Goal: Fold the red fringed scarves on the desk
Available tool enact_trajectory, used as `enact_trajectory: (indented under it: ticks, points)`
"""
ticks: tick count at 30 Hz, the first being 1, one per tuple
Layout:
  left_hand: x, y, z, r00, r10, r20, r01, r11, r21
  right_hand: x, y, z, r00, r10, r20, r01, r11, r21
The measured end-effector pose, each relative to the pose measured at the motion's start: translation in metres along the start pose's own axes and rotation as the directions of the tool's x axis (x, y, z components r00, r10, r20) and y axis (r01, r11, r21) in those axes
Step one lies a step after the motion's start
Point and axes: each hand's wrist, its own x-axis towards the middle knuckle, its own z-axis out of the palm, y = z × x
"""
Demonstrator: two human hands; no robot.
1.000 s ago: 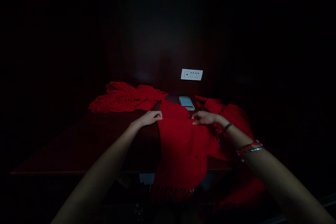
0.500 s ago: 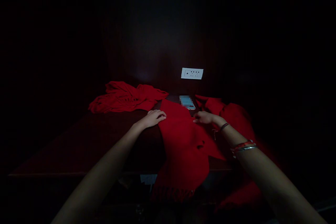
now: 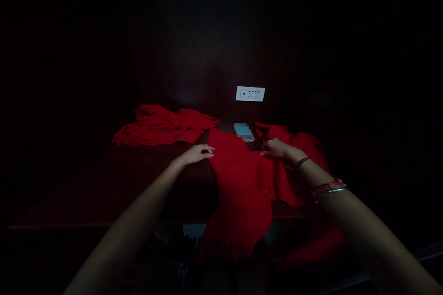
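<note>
A red fringed scarf (image 3: 242, 189) lies over the dark table, its fringe hanging past the front edge. My left hand (image 3: 199, 153) is at the scarf's left edge, thumb and fingers pinched on the cloth. My right hand (image 3: 275, 148) grips the same scarf further right, fingers closed on a fold of it. Between the hands the cloth forms a straight crosswise edge. Bracelets circle my right wrist and forearm.
A second red cloth (image 3: 166, 126) lies crumpled at the back left. Behind the scarf rests a phone (image 3: 244, 132), below a white wall socket (image 3: 250, 93). More red cloth (image 3: 308, 147) is heaped at the right. The table's front edge (image 3: 69, 226) shows at the left.
My right hand has moved a little to the right with the cloth, and the scarf between the hands looks more stretched out. The view has shifted slightly.
</note>
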Motion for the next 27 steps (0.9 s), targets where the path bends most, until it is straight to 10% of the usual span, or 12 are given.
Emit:
enact_trajectory:
  ticks: [4, 7, 10, 20, 27]
  points:
    - [0.003, -0.006, 0.002, 0.999, -0.006, -0.035, 0.004, 0.999, -0.052, -0.015, -0.032, 0.001, 0.978, -0.027, -0.205, 0.022, 0.999, -0.030]
    - [0.004, -0.010, 0.002, 1.000, 0.003, -0.023, -0.004, 1.000, -0.027, -0.044, -0.072, -0.004, 0.909, -0.225, -0.352, 0.286, 0.949, 0.132]
    - [0.003, -0.014, -0.001, 0.998, -0.001, -0.064, 0.008, 0.995, 0.096, -0.070, -0.105, 0.005, 0.882, -0.421, -0.213, 0.465, 0.853, 0.236]
    - [-0.027, 0.024, -0.006, 0.915, -0.163, -0.369, 0.293, 0.897, 0.331, -0.044, -0.107, 0.044, 0.917, -0.394, -0.058, 0.398, 0.901, 0.175]
    - [-0.075, 0.077, 0.014, 0.962, -0.270, -0.038, 0.273, 0.948, 0.165, -0.052, -0.111, 0.035, 0.925, -0.290, -0.247, 0.318, 0.945, 0.078]
